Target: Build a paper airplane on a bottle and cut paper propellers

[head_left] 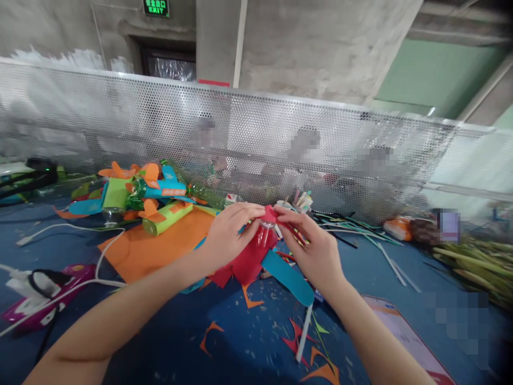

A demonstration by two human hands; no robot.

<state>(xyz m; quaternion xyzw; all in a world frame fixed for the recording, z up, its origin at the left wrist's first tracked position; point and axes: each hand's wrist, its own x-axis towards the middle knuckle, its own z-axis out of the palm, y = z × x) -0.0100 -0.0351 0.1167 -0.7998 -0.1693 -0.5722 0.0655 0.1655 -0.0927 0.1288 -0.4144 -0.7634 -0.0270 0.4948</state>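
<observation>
Both hands meet in the middle of the head view over a clear plastic bottle (264, 237). Red sheet material (250, 259) surrounds its body, and a rounded blue wing (290, 278) sticks out to the lower right. At the bottle's upper end is a small red piece (269, 215). My left hand (230, 230) pinches this piece from the left, fingers closed. My right hand (310, 243) grips its other side between thumb and fingertips. Exactly how the piece sits on the bottle is partly hidden by my fingers.
An orange sheet (160, 248) and several bottle planes (160, 187) lie to the left. A purple power strip (76, 291) with cables is nearer. Cut scraps (296, 334) and a white stick (305, 332) lie in front; a perforated metal partition (260, 128) stands behind.
</observation>
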